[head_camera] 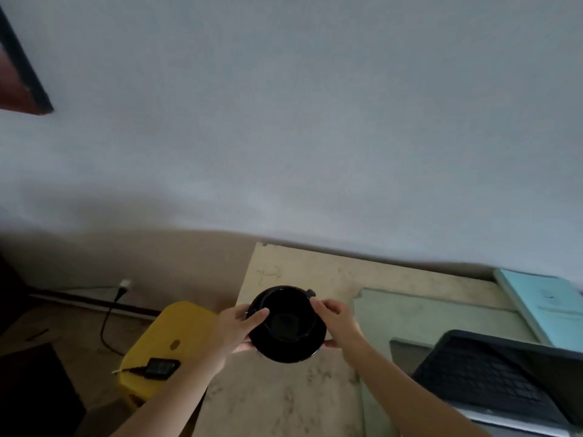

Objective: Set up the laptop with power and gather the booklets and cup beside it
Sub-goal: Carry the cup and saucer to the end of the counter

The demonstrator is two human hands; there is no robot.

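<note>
1. While both hands hold it above the table (293,402), we see the black cup (285,315) standing on its black saucer (288,350), near the middle of the view.
2. We find the left hand (238,328) at the saucer's nine o'clock, its thumb curled onto the cup's rim and its fingers tucked under the saucer's edge, so it clamps the two together.
3. We find the right hand (336,320) at three o'clock, gripping the same way: thumb on the rim beside the handle, fingers beneath the saucer.
4. At four o'clock from the cup we see the open laptop (504,383), its keyboard dark, lying on a pale green mat (419,313).
5. At three o'clock, well apart from the cup, a light blue booklet (550,307) lies at the table's right end.
6. At eight o'clock, off the table, a yellow stool (176,329) carries a small black adapter (160,369).
7. At ten o'clock we see a dark cable (105,323) dropping from a white plug (124,284) at the foot of the wall.
</note>
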